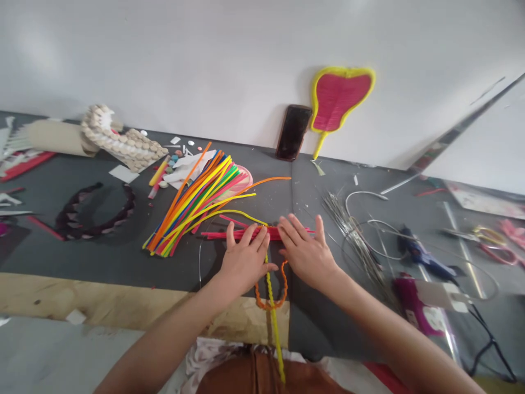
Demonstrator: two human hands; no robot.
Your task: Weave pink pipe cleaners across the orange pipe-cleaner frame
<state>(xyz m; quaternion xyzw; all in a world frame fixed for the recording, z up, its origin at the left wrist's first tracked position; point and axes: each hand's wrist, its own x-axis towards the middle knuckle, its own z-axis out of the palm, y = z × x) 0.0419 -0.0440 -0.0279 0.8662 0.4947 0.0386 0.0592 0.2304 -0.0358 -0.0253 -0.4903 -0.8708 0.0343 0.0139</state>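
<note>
My left hand (pixel 245 255) and my right hand (pixel 305 249) lie side by side, fingers spread flat, pressing down on a small bunch of red pipe cleaners (pixel 213 235) on the dark grey mat (pixel 123 257). A yellow pipe cleaner (pixel 274 312) runs from under my hands back toward my lap. An orange pipe cleaner (pixel 270 302) curls in a U below my hands. A large fan of mixed-colour pipe cleaners (pixel 197 200) lies just left of my hands.
A black phone (pixel 293 132) and a pink, yellow-rimmed hand fan (pixel 338 98) lean on the white wall. Thin wires (pixel 353 230), a blue glue gun (pixel 422 256) and scissors (pixel 492 241) lie to the right. A dark braided headband (pixel 94 213) sits left.
</note>
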